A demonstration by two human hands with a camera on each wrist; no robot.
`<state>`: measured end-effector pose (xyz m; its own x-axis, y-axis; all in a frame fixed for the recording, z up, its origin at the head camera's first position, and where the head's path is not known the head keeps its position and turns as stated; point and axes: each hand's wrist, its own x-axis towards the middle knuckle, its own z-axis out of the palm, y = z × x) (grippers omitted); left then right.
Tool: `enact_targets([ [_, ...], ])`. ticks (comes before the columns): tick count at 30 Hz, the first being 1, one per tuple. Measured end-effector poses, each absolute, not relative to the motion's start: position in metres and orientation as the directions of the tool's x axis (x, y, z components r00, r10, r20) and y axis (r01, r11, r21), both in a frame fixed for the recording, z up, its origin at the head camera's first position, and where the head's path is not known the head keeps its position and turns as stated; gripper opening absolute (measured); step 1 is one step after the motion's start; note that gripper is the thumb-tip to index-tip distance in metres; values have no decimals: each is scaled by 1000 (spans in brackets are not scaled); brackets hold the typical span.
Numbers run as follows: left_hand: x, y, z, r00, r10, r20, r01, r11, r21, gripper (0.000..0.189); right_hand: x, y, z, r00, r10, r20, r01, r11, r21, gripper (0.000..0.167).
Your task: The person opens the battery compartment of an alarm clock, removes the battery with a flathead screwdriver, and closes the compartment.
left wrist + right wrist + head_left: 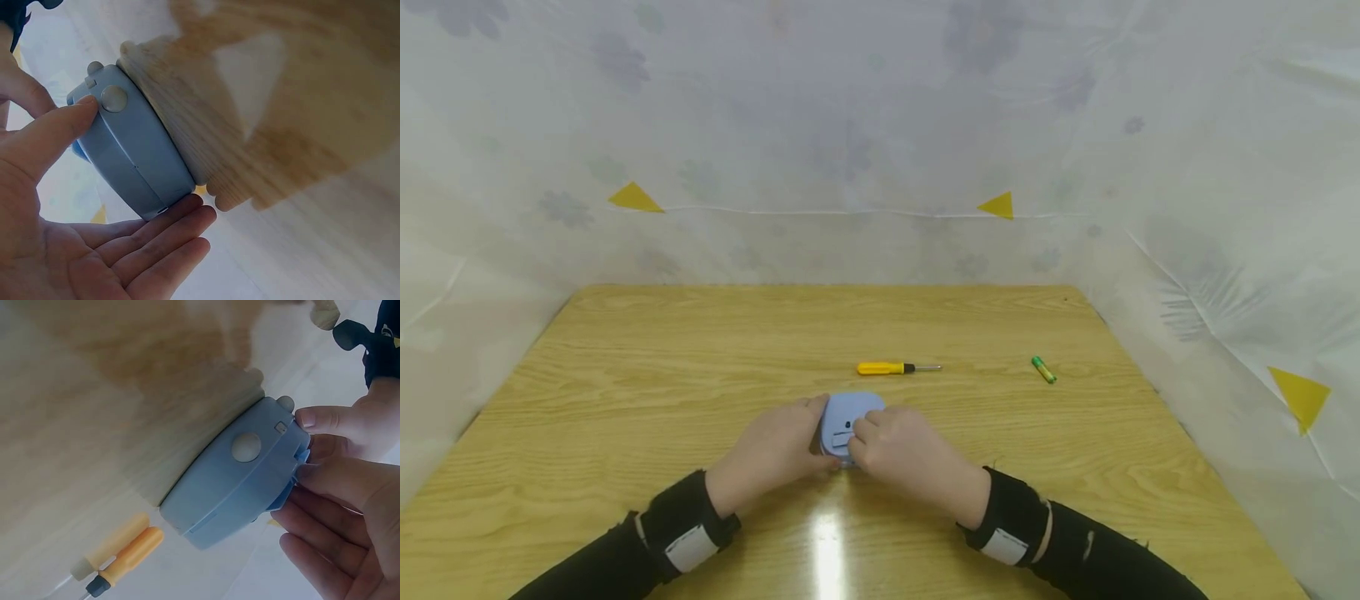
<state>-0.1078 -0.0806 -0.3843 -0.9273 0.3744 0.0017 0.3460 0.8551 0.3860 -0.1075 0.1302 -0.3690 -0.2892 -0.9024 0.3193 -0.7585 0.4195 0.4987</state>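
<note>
A light-blue, rounded-square plastic device (850,407) lies on the table between both hands. Along its side, in the right wrist view, are round grey knobs and a small slot. My left hand (775,442) grips it from the left, thumb at the near edge and fingers along the far side. My right hand (910,454) has its thumb and index finger on a small cover (282,496) on the device's upper face, and that cover stands tilted up. A small dark hole shows beside it in the head view. The right fingertips are partly hidden.
Beyond the device lies a screwdriver (883,368) with a yellow handle, its shaft pointing right. A green battery (1043,369) is farther right on the wooden table (662,350). Pale patterned sheeting (850,125) with yellow triangles surrounds the table's back and sides.
</note>
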Motion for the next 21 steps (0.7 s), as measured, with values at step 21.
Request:
enact_targets([
  [21,-107,-81,-380,-924,383,-14,350,858,375,92,-108,126,-371,-330,-898,293,-751,437,495,5],
])
